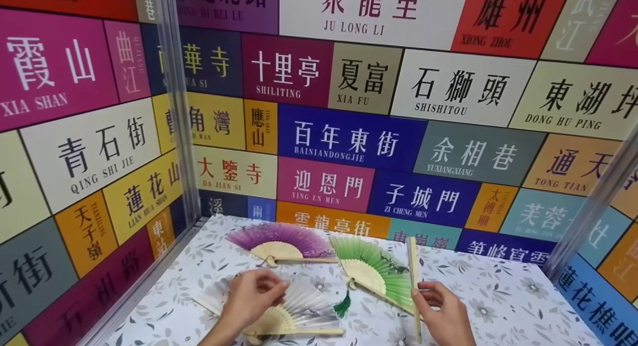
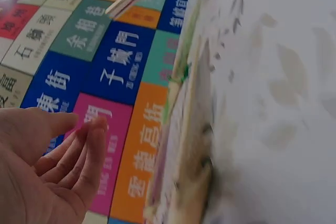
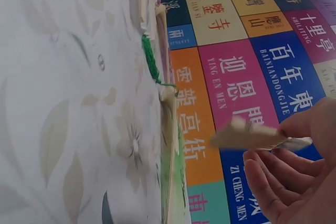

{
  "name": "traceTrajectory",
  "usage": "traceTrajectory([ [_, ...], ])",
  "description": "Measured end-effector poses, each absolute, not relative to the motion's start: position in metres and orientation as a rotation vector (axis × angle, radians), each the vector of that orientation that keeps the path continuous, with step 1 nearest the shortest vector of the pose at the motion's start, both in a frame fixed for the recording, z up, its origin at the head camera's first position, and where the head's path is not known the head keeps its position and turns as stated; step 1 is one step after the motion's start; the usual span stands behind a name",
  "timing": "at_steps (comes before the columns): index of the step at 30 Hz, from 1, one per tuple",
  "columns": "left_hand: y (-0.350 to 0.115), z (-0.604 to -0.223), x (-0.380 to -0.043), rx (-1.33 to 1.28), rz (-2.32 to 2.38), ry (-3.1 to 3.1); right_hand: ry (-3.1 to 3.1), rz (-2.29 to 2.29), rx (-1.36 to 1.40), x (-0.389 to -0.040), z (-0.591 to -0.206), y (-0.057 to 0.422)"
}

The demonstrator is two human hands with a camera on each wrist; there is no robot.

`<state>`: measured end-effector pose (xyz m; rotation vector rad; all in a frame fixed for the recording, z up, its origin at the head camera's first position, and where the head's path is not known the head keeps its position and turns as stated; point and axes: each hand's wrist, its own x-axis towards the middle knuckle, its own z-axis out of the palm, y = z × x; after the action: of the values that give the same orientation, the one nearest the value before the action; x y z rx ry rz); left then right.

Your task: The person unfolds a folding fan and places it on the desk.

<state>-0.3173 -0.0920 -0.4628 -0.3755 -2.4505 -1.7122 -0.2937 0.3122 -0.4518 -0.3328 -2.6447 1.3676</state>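
My right hand [image 1: 443,308] pinches a folded fan [image 1: 412,266] near its lower part, and the fan stands nearly upright over the table. In the right wrist view, thumb and fingers grip the same folded fan [image 3: 247,136]. Loosely bent and holding nothing, my left hand [image 1: 256,293] hovers over a spread grey-white fan [image 1: 314,311], covering part of it. Behind that lies a spread purple fan [image 1: 294,240]. Between the hands, a spread green fan [image 1: 374,268] with a dark green tassel [image 1: 342,304] reaches toward the right hand.
A white cloth with grey leaves and flowers covers the table [image 1: 518,306]. Panels with coloured name tiles [image 1: 349,136] rise behind and at the sides. A clear corner strip [image 1: 182,111] joins the panels at the left.
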Motion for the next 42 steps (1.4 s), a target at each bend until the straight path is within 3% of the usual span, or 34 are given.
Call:
traceTrajectory([
  [12, 0.017, -0.448, -0.351, -0.766, -1.763, -2.320, -2.403, 1.508, -0.383, -0.303, -0.440, 0.279],
  [21, 0.086, -0.449, -0.355, -0.975, -2.005, -2.181, -2.024, 1.938, -0.352, -0.302, -0.438, 0.265],
  [42, 0.096, -0.462, -0.351, -0.913, -2.335, -1.975, -1.849, 2.095, -0.364, -0.300, -0.447, 0.260],
])
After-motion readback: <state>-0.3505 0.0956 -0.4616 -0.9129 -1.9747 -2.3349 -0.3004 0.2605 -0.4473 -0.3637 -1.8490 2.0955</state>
